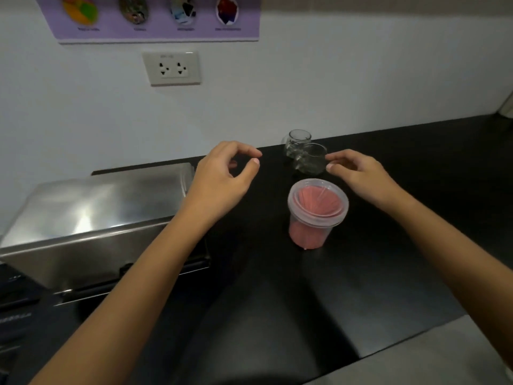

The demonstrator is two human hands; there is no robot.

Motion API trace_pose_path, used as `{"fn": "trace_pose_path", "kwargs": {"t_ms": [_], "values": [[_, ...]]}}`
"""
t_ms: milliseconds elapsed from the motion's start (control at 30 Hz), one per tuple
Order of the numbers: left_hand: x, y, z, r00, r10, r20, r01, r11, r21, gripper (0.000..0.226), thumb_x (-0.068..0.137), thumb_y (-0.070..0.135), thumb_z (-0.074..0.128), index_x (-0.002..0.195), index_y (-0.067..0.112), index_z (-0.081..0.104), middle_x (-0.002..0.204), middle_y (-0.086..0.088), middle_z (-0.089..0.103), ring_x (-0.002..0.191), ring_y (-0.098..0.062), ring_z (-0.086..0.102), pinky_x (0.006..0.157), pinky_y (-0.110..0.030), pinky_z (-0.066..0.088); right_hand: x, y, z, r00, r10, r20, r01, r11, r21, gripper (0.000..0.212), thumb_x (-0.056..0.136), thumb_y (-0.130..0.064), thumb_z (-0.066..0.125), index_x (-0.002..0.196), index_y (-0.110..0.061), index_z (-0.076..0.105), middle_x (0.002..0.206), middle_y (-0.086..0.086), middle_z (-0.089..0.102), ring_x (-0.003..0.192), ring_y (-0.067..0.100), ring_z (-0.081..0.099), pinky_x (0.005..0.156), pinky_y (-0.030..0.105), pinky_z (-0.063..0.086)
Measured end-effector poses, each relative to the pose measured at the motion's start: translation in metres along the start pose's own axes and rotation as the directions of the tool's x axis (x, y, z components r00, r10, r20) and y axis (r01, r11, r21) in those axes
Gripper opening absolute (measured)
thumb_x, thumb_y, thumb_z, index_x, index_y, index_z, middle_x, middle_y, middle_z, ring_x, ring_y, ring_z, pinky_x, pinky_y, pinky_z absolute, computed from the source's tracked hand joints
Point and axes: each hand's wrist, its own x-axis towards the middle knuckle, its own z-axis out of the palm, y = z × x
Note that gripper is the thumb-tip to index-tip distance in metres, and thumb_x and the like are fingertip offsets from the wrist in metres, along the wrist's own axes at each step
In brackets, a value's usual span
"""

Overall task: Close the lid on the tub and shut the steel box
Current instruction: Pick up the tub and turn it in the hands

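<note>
A clear plastic tub (pixel 311 232) with pink contents stands on the black counter (pixel 277 301), and its clear lid (pixel 318 201) sits on top. A steel box (pixel 91 218) lies to the left with its shiny lid down. My left hand (pixel 222 179) hovers between the box and the tub, fingers curled apart, holding nothing. My right hand (pixel 361 176) hovers just right of and behind the tub, fingers loosely spread and empty.
Two small clear glass jars (pixel 305 154) stand behind the tub, close to my right fingertips. A white wall with a double socket (pixel 172 68) and a purple poster (pixel 155 18) rises behind the counter. A grey floor strip (pixel 444 357) shows past the counter's front edge.
</note>
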Motion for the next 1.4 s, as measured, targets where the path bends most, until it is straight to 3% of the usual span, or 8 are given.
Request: {"fn": "trace_pose_path", "kwargs": {"t_ms": [133,333,467,600,767,1033,1267,1400], "values": [[-0.005,0.000,0.031,0.997,-0.075,-0.027,0.075,0.997,0.015,0.015,0.085,0.025,0.059,0.099,0.029,0.060,0.108,0.010,0.061,0.102,-0.004,0.056,0.083,-0.012,0.041,0.011,0.032,-0.020,0.996,-0.035,0.084,0.038,0.999,-0.026,0.030,0.085,-0.031,0.054,0.115,-0.026,0.054,0.100,-0.011,0.053,0.086,-0.004,0.047,0.066,0.013,0.032],[-0.024,-0.015,0.060,0.968,-0.235,0.084,0.239,0.970,-0.048,0.025,0.082,0.036,0.060,0.106,0.031,0.058,0.110,0.011,0.060,0.103,0.001,0.055,0.081,-0.011,0.041,0.018,0.075,-0.036,0.991,-0.028,0.134,0.037,0.997,-0.069,0.033,0.085,-0.029,0.055,0.118,-0.027,0.051,0.093,-0.015,0.051,0.083,-0.004,0.047,0.064,0.013,0.033],[-0.035,-0.035,0.070,0.912,-0.349,0.213,0.370,0.927,-0.065,0.045,0.061,0.055,0.064,0.103,0.042,0.054,0.118,0.008,0.059,0.110,-0.005,0.056,0.091,-0.021,0.044,0.018,0.100,-0.036,0.973,0.016,0.229,-0.002,0.998,-0.062,0.037,0.083,-0.026,0.058,0.119,-0.024,0.050,0.101,-0.009,0.054,0.085,-0.001,0.049,0.065,0.014,0.035],[-0.038,-0.054,0.086,0.856,-0.434,0.280,0.458,0.889,-0.022,0.073,0.052,0.053,0.071,0.119,0.033,0.050,0.125,0.003,0.056,0.117,-0.013,0.053,0.103,-0.035,0.042,0.016,0.116,-0.026,0.933,0.108,0.343,-0.080,0.992,-0.095,0.043,0.080,-0.020,0.063,0.121,-0.022,0.049,0.116,0.002,0.055,0.098,0.010,0.052,0.080,0.024,0.041],[-0.030,-0.070,0.108,0.809,-0.431,0.401,0.454,0.890,0.040,0.080,0.064,0.036,0.078,0.133,0.030,0.039,0.137,0.003,0.048,0.125,-0.012,0.045,0.105,-0.030,0.036,0.006,0.125,-0.001,0.872,0.137,0.471,-0.129,0.990,-0.050,0.058,0.073,-0.018,0.071,0.125,-0.017,0.045,0.126,0.008,0.053,0.110,0.016,0.053,0.092,0.029,0.044],[-0.010,-0.077,0.128,0.822,-0.384,0.419,0.428,0.903,-0.013,0.087,0.058,0.040,0.080,0.133,0.032,0.037,0.136,0.008,0.047,0.124,-0.010,0.045,0.103,-0.030,0.039,-0.001,0.125,0.030,0.886,0.011,0.463,-0.072,0.991,0.115,0.090,0.061,-0.023,0.080,0.135,-0.023,0.029,0.137,0.002,0.045,0.122,0.018,0.046,0.098,0.030,0.041],[0.005,-0.095,0.121,0.824,-0.418,0.383,0.466,0.884,-0.036,0.077,0.064,0.033,0.079,0.131,0.028,0.042,0.134,0.003,0.051,0.123,-0.014,0.048,0.104,-0.036,0.041,0.024,0.120,0.046,0.881,-0.010,0.473,-0.059,0.990,0.129,0.089,0.062,-0.021,0.080,0.135,-0.025,0.029,0.135,0.002,0.047,0.121,0.017,0.047,0.097,0.029,0.041],[0.018,-0.103,0.118,0.827,-0.421,0.372,0.469,0.882,-0.047,0.074,0.067,0.033,0.077,0.131,0.029,0.040,0.133,0.006,0.050,0.120,-0.011,0.047,0.094,-0.023,0.042,0.043,0.117,0.057,0.887,-0.011,0.461,-0.056,0.990,0.131,0.088,0.062,-0.020,0.080,0.134,-0.025,0.029,0.133,0.002,0.049,0.119,0.016,0.049,0.093,0.028,0.043]]}}
